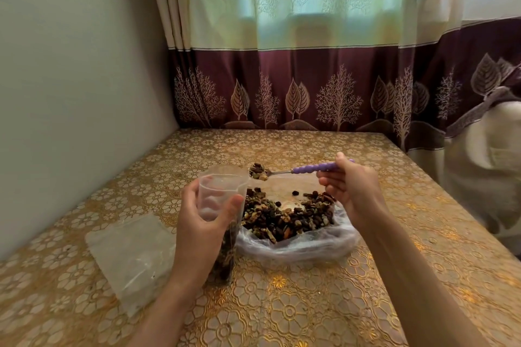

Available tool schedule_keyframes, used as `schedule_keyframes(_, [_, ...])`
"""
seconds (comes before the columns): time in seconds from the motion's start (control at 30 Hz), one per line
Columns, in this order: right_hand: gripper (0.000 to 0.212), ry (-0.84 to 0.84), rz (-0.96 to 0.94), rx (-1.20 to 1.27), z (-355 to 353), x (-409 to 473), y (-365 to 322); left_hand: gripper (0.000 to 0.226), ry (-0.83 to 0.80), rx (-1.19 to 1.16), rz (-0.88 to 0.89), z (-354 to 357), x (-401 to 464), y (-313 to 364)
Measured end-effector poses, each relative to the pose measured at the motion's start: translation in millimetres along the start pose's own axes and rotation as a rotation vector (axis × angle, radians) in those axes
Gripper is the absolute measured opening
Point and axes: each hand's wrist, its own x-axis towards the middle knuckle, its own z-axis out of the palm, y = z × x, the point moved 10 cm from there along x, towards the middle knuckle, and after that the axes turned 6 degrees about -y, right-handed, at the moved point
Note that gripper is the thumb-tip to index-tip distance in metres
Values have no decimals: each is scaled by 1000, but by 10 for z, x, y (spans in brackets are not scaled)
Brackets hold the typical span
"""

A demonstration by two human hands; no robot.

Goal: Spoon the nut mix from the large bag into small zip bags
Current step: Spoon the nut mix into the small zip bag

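Observation:
My left hand (200,222) grips a small clear zip bag (221,191), held upright with its mouth open; dark nut mix fills its lower part. My right hand (349,186) holds the purple handle of a spoon (313,168). The spoon's bowl, heaped with nut mix (258,172), hovers right at the rim of the small bag's mouth. Below the spoon, the large clear bag (298,242) lies open on the table with a pile of nuts and raisins (284,215) inside.
A flat stack of empty zip bags (132,253) lies on the table to the left of my left forearm. The table wears a gold floral cloth (282,304). A wall stands on the left, a curtain (282,87) behind, and a tied curtain bundle (490,166) at the right.

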Motion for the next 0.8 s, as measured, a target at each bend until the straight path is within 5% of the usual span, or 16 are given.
schedule_keyframes(0.8, [22, -369, -293, -93, 634, -317, -530, 68, -1, -55, -9, 11, -2, -14])
